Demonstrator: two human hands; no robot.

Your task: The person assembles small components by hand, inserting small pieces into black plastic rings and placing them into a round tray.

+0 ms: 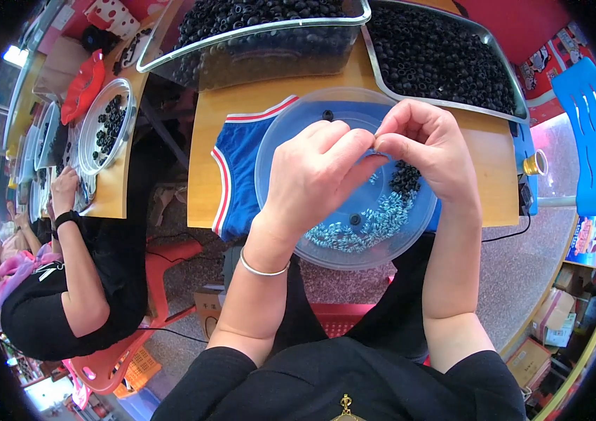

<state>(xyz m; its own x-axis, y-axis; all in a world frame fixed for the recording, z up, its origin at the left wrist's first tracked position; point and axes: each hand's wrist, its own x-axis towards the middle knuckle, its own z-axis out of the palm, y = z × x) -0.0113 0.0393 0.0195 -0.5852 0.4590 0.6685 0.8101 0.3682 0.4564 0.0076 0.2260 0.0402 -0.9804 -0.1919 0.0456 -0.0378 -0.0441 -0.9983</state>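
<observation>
My left hand [315,172] and my right hand [428,147] meet fingertip to fingertip over a round clear plastic tray [280,203]. Both are closed in a pinch; whatever lies between the fingers is too small and too hidden to name. In the near part of the tray lies a curved heap of small pale metal springs [368,230]. Small black plastic pieces [405,179] are piled beside the springs, under my right wrist. One lone black piece [355,219] rests among the springs, and another [327,115] sits near the tray's far rim.
A blue cloth garment [238,175] lies partly under the tray on the wooden table [501,175]. Behind stand a clear bin [277,56] and a metal pan [445,59], both full of black pieces. A co-worker's hand [64,189] works at the left table. A blue plastic chair [587,133] is at right.
</observation>
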